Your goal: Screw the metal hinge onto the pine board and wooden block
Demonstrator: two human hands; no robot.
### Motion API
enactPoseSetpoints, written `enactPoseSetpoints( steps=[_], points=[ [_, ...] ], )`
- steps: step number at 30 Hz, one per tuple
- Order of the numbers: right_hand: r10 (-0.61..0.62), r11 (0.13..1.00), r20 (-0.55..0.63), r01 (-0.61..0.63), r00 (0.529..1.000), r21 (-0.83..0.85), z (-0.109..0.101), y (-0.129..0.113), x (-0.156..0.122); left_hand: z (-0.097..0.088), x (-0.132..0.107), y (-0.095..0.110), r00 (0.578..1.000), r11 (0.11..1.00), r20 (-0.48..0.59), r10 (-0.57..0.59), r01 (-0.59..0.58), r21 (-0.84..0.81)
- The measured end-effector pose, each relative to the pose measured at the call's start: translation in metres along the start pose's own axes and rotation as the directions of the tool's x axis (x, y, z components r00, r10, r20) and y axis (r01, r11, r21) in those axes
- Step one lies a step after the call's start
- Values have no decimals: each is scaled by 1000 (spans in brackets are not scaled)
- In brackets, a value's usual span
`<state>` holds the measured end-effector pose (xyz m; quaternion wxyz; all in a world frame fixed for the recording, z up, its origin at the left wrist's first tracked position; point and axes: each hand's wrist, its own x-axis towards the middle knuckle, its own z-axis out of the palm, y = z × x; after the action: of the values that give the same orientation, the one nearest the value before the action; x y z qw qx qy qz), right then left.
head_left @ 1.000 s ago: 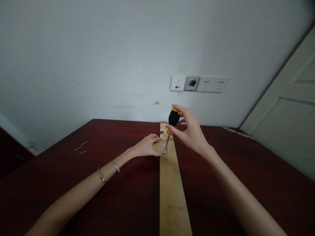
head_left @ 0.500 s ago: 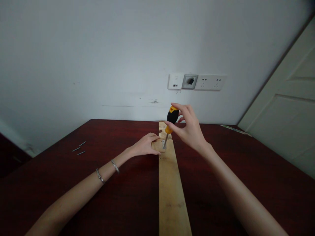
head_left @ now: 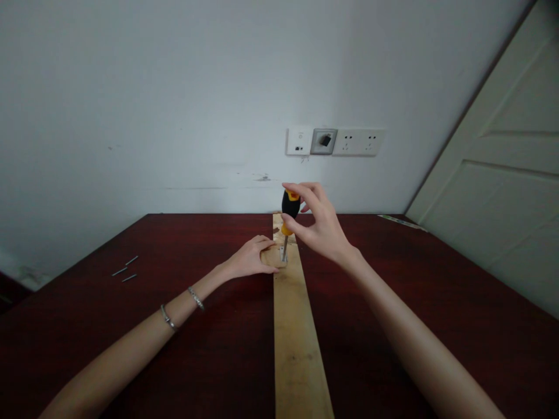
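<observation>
My right hand (head_left: 317, 221) grips a yellow and black screwdriver (head_left: 290, 205) by its handle, thumb on one side and fingers near the top. The shaft points down, nearly upright, with its tip at a small metal plate (head_left: 283, 254). That plate lies where a small wooden block (head_left: 271, 258) meets the long wooden plank (head_left: 297, 326). My left hand (head_left: 251, 257) is closed around the block from the left, thumb at the near side and fingers at the far side. Whether the tip sits in a screw head is too small to tell.
Several screws or nails (head_left: 125, 268) lie at the left of the dark red table (head_left: 196, 361). Behind it the wall carries a row of switches and sockets (head_left: 334, 142). A thin flat strip (head_left: 402, 222) lies at the back right, beside a pale door (head_left: 502, 203).
The whole view has shifted, so everything appears a little further left. The screwdriver stands slightly more upright in my right hand. My left hand keeps its hold on the block.
</observation>
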<state>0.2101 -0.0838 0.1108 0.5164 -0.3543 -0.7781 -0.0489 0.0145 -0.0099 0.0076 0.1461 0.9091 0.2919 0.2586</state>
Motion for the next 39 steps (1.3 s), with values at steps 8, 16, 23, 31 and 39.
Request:
enactPoseSetpoints(
  steps=[8, 16, 23, 31, 39],
  points=[
    [17, 1000, -60, -17, 998, -6, 1, 2, -1, 2, -1, -2, 1000, 1000, -21, -11, 10, -26],
    [32, 998, -23, -31, 999, 54, 1, -1, 0, 5, -2, -4, 999, 1000, -34, -17, 17, -11],
    [55, 998, -15, -54, 998, 8, 4, 3, 0, 7, -2, -3, 999, 999, -46, 13, -14, -40],
    [3, 992, 20, -6, 1000, 127, 7, 6, -2, 7, -2, -5, 997, 999, -83, -7, 3, -50],
    [-11, 999, -54, 13, 998, 49, 7, 6, -3, 5, -1, -1, 996, 998, -93, 11, -16, -54]
  ],
)
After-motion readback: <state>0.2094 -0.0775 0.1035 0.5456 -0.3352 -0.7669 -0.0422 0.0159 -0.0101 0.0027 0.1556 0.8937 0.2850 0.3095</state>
